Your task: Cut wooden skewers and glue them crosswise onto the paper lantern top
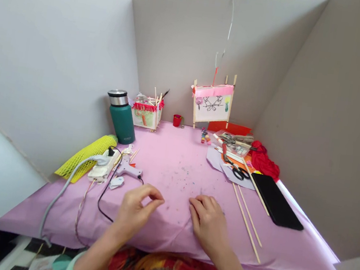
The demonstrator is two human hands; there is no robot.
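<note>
My left hand [138,205] hovers low over the front of the pink tablecloth [171,151], thumb and forefinger tips pinched together. Whatever may be between those tips is too small to make out. To its right, my right hand [209,222] rests on the cloth, its fingers bent and the thumb close to the forefinger; anything between them is hidden. Small dark specks and crumbs [186,176] are scattered on the cloth just beyond both hands. Nearest to my left hand lie a glue gun [128,168] and a small white piece [116,183].
At left stand a teal bottle [122,122], a power strip [103,166] with cables, yellow netting [86,157] and a decorated box [145,114]. A stick-framed picture [212,108] hangs at the back. Scissors [241,173], thin sticks [245,220] and a phone [276,200] lie right.
</note>
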